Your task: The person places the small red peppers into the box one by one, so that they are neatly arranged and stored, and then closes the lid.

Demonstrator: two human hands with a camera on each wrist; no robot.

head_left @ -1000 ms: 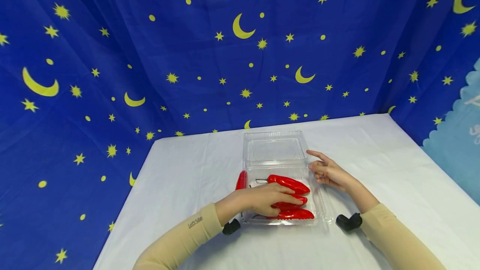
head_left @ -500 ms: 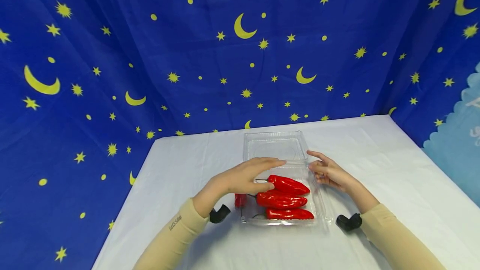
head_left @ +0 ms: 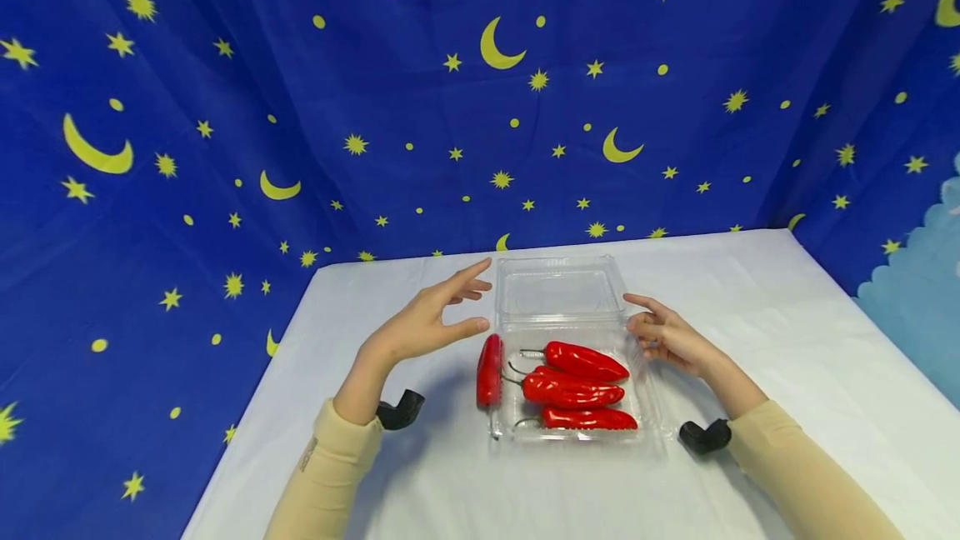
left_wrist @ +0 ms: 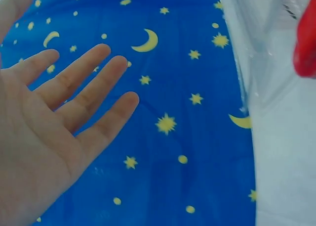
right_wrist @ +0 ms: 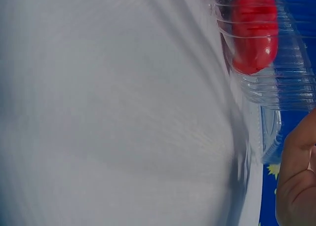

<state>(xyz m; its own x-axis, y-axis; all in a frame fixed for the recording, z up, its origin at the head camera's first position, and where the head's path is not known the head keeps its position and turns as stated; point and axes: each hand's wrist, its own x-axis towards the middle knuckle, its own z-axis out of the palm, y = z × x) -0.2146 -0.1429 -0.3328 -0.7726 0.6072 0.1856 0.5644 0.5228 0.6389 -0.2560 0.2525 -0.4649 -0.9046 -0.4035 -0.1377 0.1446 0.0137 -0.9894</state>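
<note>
My left hand point(head_left: 423, 319) hovers left of the clear plastic container point(head_left: 558, 294), fingers spread and holding nothing. Its palm and extended fingers also show in the left wrist view. Several glossy red chili peppers lie crosswise in the container's base, among them a rear pepper point(head_left: 585, 361) and a front pepper point(head_left: 588, 419), stems to the left. Another red pepper point(head_left: 489, 369) lies lengthwise against the container's left wall, apparently outside it. My right hand point(head_left: 671, 340) pinches the container's right rim near the hinge, index finger extended; its fingertips are cut off in the right wrist view.
The container's lid lies folded back, away from me. A white cloth point(head_left: 750, 315) covers the table. Blue star-printed curtains point(head_left: 420, 107) stand behind and to the left. Each wrist carries a black mount point(head_left: 705, 437).
My left hand has lifted off the peppers in the container and moved left past its edge, uncovering them. My right hand has stayed at the right rim. The view has shifted slightly.
</note>
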